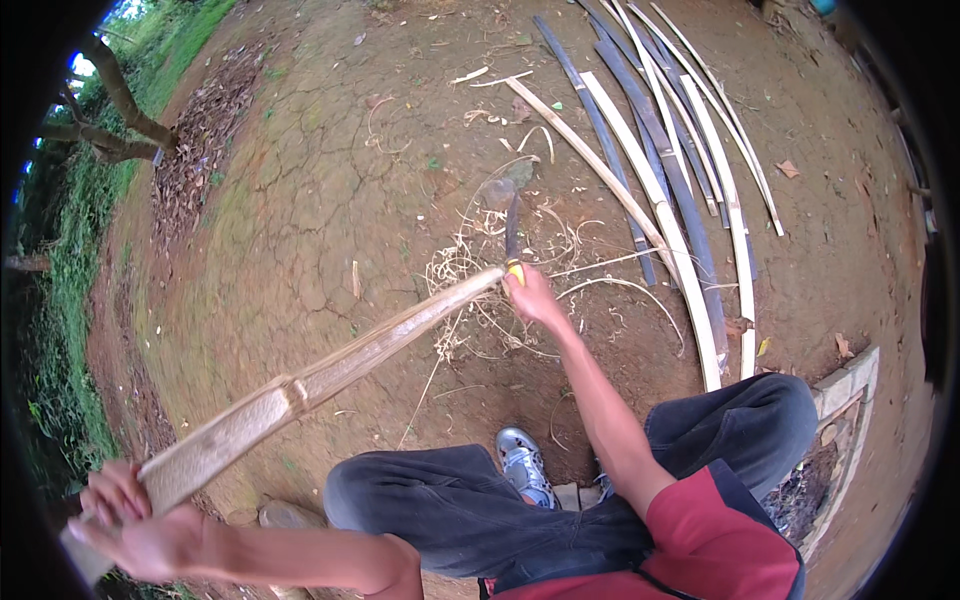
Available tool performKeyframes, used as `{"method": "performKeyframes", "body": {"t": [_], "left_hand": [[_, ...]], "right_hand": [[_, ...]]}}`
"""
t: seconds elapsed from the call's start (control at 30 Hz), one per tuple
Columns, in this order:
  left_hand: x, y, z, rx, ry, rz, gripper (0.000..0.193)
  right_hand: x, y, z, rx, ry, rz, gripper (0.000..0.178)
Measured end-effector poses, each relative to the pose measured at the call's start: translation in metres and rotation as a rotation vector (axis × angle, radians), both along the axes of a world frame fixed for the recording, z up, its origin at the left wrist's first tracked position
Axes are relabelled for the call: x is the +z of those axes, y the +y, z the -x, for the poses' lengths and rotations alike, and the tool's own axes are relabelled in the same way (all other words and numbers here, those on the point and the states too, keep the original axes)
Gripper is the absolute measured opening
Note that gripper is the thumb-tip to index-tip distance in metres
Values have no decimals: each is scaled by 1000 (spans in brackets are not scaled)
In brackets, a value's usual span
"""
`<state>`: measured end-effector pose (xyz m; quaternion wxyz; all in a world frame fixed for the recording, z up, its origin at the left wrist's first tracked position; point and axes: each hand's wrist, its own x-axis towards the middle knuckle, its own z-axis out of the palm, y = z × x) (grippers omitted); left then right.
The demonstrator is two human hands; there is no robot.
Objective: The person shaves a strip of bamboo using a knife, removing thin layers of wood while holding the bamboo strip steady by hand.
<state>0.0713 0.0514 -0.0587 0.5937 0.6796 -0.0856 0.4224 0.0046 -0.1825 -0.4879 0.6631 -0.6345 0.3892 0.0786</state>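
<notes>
A long split bamboo strip (350, 368) with a raised node slants from the lower left up to the middle. My left hand (135, 520) is closed around its near end, at the left rim of the view. My right hand (532, 298) grips a knife (513, 228) by its yellow handle, the dark blade pointing away from me. The strip's far end meets the knife handle and my right fingers; whether those fingers also hold the strip is hidden. Thin curled bamboo shavings (455, 270) lie on the ground under and around my right hand.
Several long bamboo strips (650, 200), pale and dark, lie in a loose bundle at the right. A stone (497, 193) sits beyond the knife. Between my bent knees is my shoe (524, 466). A block-edged bed (850, 400) lies at right, a tree trunk (125, 105) at far left.
</notes>
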Motion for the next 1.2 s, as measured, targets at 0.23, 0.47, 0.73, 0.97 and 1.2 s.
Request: {"method": "performKeyframes", "body": {"t": [0.23, 0.47, 0.73, 0.97, 1.2], "left_hand": [[-5, -24, -11, -197, -32, -5, 34], [-4, -56, 13, -139, -71, 28, 43], [-4, -26, -5, -210, 14, 34, 42], [26, -42, -16, -647, 75, 11, 52], [55, -81, -17, -1233, 53, -156, 57]], "right_hand": [[83, 35, 34, 81, -272, 357, 24], [114, 100, 44, 198, -220, 543, 20], [107, 78, 31, 342, -104, 583, 20], [215, 20, 42, 50, -623, 292, 19], [325, 20, 46, 131, -780, 83, 44]]}}
